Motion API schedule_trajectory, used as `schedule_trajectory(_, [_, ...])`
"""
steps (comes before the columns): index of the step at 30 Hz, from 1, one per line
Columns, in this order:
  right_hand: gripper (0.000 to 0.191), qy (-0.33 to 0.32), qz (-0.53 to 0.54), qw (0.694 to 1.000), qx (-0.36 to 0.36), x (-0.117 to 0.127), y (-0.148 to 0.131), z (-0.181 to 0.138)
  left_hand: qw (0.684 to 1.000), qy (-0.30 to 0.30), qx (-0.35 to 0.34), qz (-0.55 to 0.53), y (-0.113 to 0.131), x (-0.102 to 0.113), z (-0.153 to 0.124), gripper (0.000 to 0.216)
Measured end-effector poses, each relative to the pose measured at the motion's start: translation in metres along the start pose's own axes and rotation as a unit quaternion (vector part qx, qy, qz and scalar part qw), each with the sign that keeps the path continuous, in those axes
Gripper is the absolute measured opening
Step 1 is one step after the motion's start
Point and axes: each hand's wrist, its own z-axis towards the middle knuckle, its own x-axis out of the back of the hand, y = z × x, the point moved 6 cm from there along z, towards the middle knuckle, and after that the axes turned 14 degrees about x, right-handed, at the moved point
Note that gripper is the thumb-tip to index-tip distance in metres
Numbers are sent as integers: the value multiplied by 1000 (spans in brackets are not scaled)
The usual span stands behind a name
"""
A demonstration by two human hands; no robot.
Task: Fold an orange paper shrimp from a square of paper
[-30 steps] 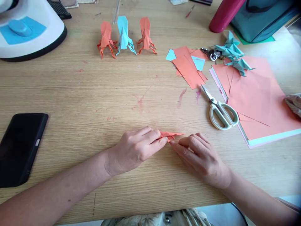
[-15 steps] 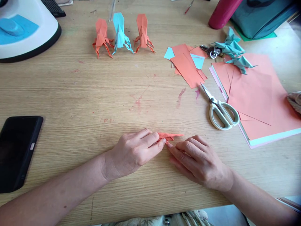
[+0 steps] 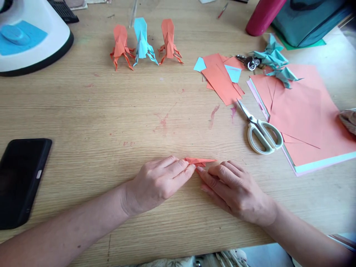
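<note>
A small folded orange paper piece (image 3: 200, 161) lies flat on the wooden table (image 3: 97, 122) near the front edge. My left hand (image 3: 158, 181) covers its left end, fingers curled and pressing it down. My right hand (image 3: 232, 187) is beside it on the right, its fingertips pinching the piece's lower edge. Only the pointed right tip of the paper shows between the two hands. At the back stand three finished origami figures: an orange one (image 3: 120, 45), a blue one (image 3: 142, 40) and another orange one (image 3: 168, 40).
White-handled scissors (image 3: 260, 129) lie right of centre beside a stack of orange sheets (image 3: 303, 115). Orange and blue scraps (image 3: 221, 76), keys (image 3: 249, 62) and teal folded figures (image 3: 274, 61) sit behind. A black phone (image 3: 19, 181) is at left, a white device (image 3: 30, 33) back left, a magenta bottle (image 3: 264, 16) back right.
Both hands stay on the orange paper piece with only slight finger shifts. The view has drifted a little.
</note>
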Motion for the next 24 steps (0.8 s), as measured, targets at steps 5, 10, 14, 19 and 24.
schedule_trajectory(5, [20,-15,-39,999,18,0,-3,3,1000,6,1,8,0,1,0,19])
schedule_trajectory(10, [16,-23,-42,999,24,-1,-5,5,1000,6,-15,8,2,-1,1,15])
schedule_trajectory(14, [19,-17,-42,999,23,-1,-6,3,999,2,-32,33,5,-4,0,17])
schedule_trajectory(19, [26,-19,-56,998,25,-3,-6,-2,997,1,-56,46,5,-3,-4,21])
schedule_trajectory(24, [25,-18,-54,998,16,-3,-6,-2,997,-2,-60,48,5,-2,-6,25])
